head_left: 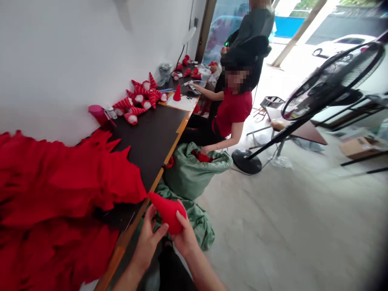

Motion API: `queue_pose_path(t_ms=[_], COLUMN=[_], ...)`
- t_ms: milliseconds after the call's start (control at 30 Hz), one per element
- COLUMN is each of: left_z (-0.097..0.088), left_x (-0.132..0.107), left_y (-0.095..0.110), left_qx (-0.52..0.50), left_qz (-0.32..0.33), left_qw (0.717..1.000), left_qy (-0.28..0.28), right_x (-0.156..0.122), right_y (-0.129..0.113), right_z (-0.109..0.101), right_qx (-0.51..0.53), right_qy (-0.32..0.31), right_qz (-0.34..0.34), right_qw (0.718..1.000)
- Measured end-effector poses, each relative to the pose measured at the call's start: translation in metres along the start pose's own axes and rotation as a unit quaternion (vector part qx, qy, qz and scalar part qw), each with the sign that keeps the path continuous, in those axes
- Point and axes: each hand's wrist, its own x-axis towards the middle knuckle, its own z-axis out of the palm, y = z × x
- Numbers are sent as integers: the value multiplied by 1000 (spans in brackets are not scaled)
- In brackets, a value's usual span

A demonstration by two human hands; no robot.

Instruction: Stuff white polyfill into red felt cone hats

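Between my two hands is a red felt cone hat [165, 211], its narrow tip pointing up and left toward the table edge. My right hand [184, 234] grips the wide end, with the thumb on the near side. Along the cone's lower left side, my left hand [148, 234] holds it with fingers and thumb curved around it. Left of my hands, a large heap of red felt pieces [66, 182] covers the near part of the dark table [148, 137]. Whatever lies inside the cone is hidden.
Striped red hats with white balls [142, 97] lie farther along the table, near a single upright red cone [177, 93]. A seated co-worker [233, 107] reaches into a green sack [190, 173]. Another person [254, 32] is behind. A black fan [330, 85] stands right.
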Motion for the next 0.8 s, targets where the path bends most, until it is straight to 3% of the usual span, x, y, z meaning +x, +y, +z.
queue_pose_path(t_ms=[100, 200, 400, 600, 800], left_z=[7, -5, -39, -32, -30], left_x=[14, 18, 14, 14, 21], left_y=[-5, -16, -39, -33, -31], left_qx=[30, 54, 69, 55, 50], left_qz=[-56, -105, -160, -184, -215], left_qw=[998, 993, 981, 977, 970], left_qy=[-4, 12, 81, 97, 102], right_x=[35, 64, 96, 120, 153], right_y=[-36, -59, -67, -76, -107], right_z=[-24, -46, -80, -101, -122], right_qx=[-20, -17, -34, -100, -138], right_qy=[51, 100, 148, 199, 248], right_qz=[-35, -52, -57, -86, -133], right_qw=[998, 994, 987, 971, 950])
